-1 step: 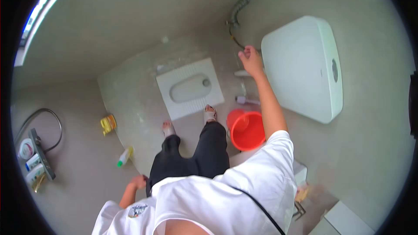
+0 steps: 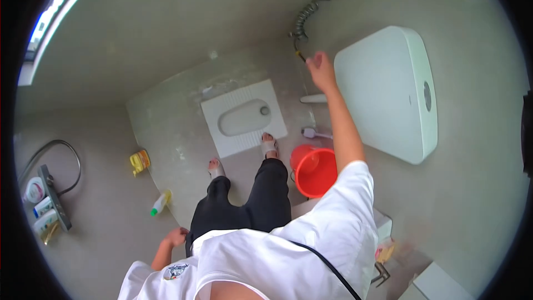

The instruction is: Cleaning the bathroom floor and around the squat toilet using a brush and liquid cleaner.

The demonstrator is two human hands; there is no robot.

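Observation:
My right hand (image 2: 321,71) is stretched forward beside the far left corner of a white cistern (image 2: 377,89) on the right wall. Its fingers are curled and slightly blurred. A thin dark tube (image 2: 300,54) runs down from a grey corrugated hose (image 2: 302,21) and ends close to the fingertips; whether they grip it does not show. Low on the left, my left hand (image 2: 177,236) rests by the thigh of my black trousers (image 2: 239,214). Those fingers are bent inward, and anything inside them is hidden.
A white squat toilet (image 2: 244,116) lies in the floor ahead of my feet. Beside my right foot stands a red bucket (image 2: 315,172), with a purple-white brush (image 2: 315,133) beyond it. Left are a yellow package (image 2: 140,161) and a green-capped bottle (image 2: 161,203). A shelf (image 2: 54,197) holds several toiletries.
My right hand has shifted slightly, its fingers drawn more together and turned upward. The room sits a little lower in the picture. My left hand stays by the thigh.

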